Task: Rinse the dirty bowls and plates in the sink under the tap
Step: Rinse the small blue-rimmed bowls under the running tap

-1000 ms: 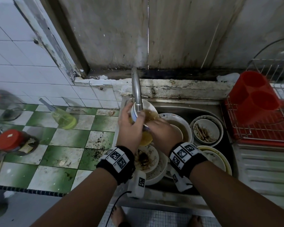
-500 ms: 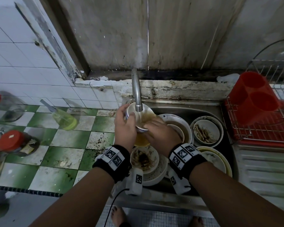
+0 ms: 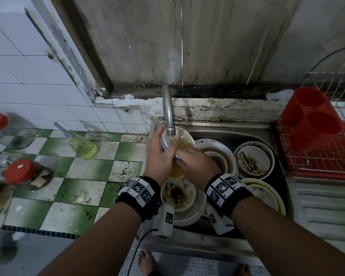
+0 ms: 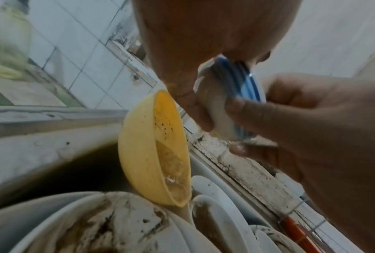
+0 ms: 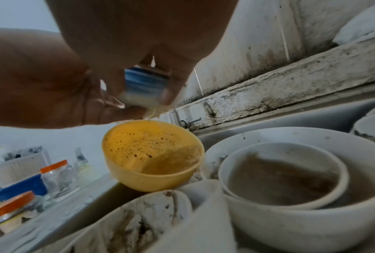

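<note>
Both hands, left (image 3: 158,152) and right (image 3: 195,162), curl around our small white blue-striped ceramic bowl (image 4: 230,102) under the steel tap (image 3: 168,116) above the sink (image 3: 227,134); wet grip may slip, dropping it onto the yellow plastic bowl (image 5: 152,155) below.

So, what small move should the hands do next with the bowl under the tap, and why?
Probably tip the bowl further to pour out the brown water. Both hands, left and right, hold it tilted below the tap, and murky water still sits inside, dripping toward the yellow bowl underneath.
</note>
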